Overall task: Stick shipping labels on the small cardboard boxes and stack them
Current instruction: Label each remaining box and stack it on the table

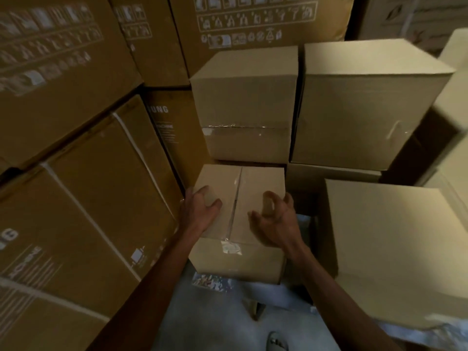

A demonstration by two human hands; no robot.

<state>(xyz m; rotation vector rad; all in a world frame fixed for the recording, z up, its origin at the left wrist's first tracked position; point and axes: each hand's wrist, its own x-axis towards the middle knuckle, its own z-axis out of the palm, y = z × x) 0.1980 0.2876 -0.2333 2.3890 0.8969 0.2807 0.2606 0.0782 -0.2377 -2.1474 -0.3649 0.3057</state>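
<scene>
A small cardboard box (255, 183) with a clear tape seam along its top stands on the floor in front of me, low in the middle of the head view. My left hand (200, 211) rests on the top's left part, fingers spread, thumb near the seam. My right hand (274, 219) hovers just over the top's right side with its fingers loosely curled and nothing in them; it is motion-blurred. I see no shipping label on the box or in either hand.
Two plain boxes (243, 97) (367, 105) stand side by side right behind the small one. Another plain box (392, 236) sits close on the right. Tall printed cartons (76, 173) wall off the left. Pale floor (228, 312) and a sandalled foot (277, 342) lie below.
</scene>
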